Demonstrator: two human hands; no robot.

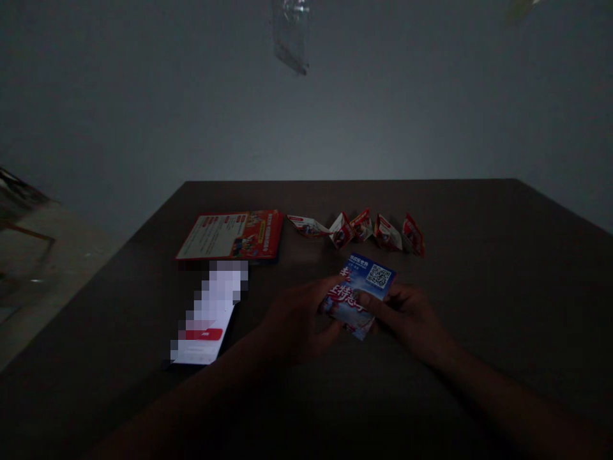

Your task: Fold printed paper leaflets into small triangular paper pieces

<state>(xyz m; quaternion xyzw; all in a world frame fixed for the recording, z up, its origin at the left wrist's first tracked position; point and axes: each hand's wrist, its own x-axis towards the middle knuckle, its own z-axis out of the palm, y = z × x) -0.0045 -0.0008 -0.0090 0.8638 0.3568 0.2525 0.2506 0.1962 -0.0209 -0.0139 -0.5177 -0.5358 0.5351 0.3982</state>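
Note:
Between my two hands is a printed paper leaflet (378,294), blue at the top with a QR code and red-and-white lettering below. My left hand (297,313) is closed on its left edge, fingers behind and thumb low down. From the right, my right hand (414,322) pinches it, with the thumb lying across the front and the fingers mostly hidden underneath. Just beyond the leaflet, several small folded red-and-white papers (341,231) stand in a loose row on the dark table (479,255).
To the left lies a flat stack of red-and-white printed sheets (215,236). Nearer to me is a phone (205,348) with its screen lit, partly blurred out. A grey wall (383,96) rises behind the table. A clear plastic pouch (291,35) is on the wall.

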